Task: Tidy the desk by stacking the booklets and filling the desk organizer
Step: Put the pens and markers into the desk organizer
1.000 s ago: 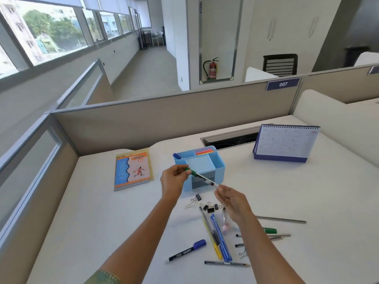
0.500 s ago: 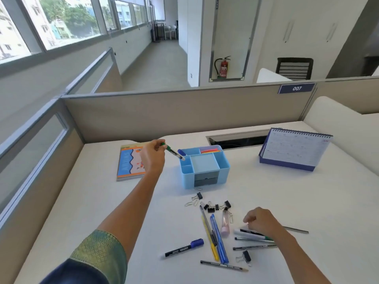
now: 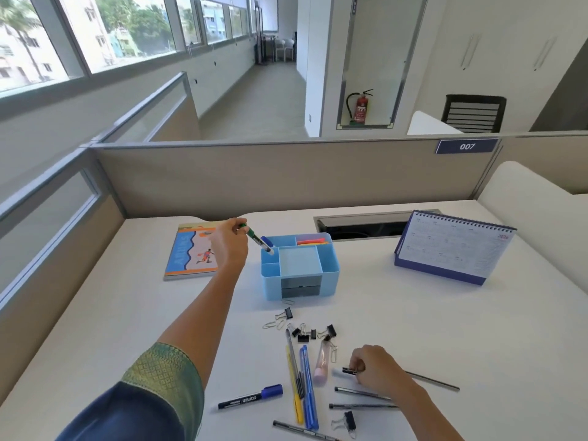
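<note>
My left hand [image 3: 228, 245] holds a green-capped marker [image 3: 254, 235] tilted, its tip over the back-left slot of the light blue desk organizer [image 3: 299, 275]. A blue-capped marker [image 3: 266, 240] stands in that slot, and orange and yellow items lie in the back-right compartment. My right hand [image 3: 375, 369] is closed on a white marker [image 3: 345, 371] lying on the desk. The stacked booklets [image 3: 191, 253] lie left of the organizer, partly hidden by my left hand.
Loose on the white desk [image 3: 445, 329]: a blue-capped black marker [image 3: 251, 400], yellow and blue pens [image 3: 302, 383], a pink tube [image 3: 322, 364], several binder clips [image 3: 305, 333], thin dark pens [image 3: 359, 405] and a grey rod [image 3: 436, 382]. A desk calendar [image 3: 451, 248] stands back right. Partition walls enclose the back and left.
My left hand carried the green-capped marker from the organizer's front to its back-left slot. My right hand dropped to the desk and closed on a white marker.
</note>
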A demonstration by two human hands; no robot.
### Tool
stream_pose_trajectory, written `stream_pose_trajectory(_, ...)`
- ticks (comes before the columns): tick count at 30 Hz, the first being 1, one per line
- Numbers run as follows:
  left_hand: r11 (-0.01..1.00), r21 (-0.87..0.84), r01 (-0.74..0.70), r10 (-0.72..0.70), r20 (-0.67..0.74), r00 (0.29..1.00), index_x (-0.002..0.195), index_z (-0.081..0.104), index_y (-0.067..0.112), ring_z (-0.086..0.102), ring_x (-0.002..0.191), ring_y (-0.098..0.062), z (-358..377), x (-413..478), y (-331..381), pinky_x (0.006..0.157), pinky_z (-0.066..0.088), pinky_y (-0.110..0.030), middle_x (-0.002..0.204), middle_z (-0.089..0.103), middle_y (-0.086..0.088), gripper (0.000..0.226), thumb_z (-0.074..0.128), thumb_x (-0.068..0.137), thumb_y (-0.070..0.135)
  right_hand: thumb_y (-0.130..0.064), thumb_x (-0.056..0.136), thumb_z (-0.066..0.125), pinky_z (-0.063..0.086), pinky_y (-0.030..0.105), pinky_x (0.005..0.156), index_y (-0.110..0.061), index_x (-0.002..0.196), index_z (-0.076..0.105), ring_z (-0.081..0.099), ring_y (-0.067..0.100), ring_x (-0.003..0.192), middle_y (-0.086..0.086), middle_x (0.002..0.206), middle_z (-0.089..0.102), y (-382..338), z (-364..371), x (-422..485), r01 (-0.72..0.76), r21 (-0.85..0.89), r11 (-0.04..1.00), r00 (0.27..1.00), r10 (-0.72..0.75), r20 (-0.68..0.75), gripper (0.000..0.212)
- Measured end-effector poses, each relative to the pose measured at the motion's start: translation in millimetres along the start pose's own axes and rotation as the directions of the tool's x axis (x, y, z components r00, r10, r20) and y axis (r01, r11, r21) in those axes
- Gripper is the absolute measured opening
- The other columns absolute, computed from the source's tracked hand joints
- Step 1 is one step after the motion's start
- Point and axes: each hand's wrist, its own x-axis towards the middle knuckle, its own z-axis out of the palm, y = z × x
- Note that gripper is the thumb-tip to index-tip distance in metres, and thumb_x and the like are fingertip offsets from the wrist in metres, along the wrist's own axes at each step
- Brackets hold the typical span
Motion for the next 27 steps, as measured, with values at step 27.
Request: stream_pose_trajectory(27,0.785,0.205,-0.584,0.487,0.378,0.788,0.112,0.068,0.024,0.063,0.101,-0.014,54.0,-74.5,-33.7,0.078,0.054,-0.03,0.113,0.069,0.006,0.023,0.059,0.091,0.021,-0.013,0.081,0.065,0.05,0.025,0.045,-0.013,0.091,0.071,0.064,0.017,0.056,0.011,0.081,0.069,-14.7,-52.6,39.4,-0.125,0.527,0.841,0.99,0.143,0.006,0.013)
